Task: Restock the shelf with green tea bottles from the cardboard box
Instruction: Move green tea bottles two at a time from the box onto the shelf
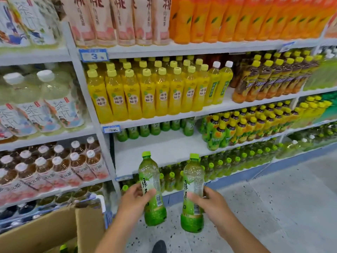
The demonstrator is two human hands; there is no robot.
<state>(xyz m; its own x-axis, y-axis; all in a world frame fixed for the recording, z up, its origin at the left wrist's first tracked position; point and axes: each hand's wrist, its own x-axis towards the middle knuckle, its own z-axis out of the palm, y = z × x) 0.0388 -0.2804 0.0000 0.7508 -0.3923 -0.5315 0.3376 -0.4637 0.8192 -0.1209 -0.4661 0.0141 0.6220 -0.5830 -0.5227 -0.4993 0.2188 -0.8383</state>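
Observation:
I hold two upright green tea bottles in front of the shelving. My left hand (134,201) grips the left green tea bottle (152,181) around its label. My right hand (209,202) grips the right green tea bottle (193,187) the same way. Both bottles have green caps and stand just below a white shelf (164,152) whose front half is bare. A row of green tea bottles (155,129) stands at the back of that shelf. The open cardboard box (54,229) is at the lower left, with a green cap showing inside.
Yellow-capped green bottles (237,128) fill the right part of the same shelf. Yellow juice bottles (145,94) stand one shelf up. More green bottles (228,165) line the lowest shelf. Speckled floor (273,207) lies to the right. A dark shoe (159,246) shows below.

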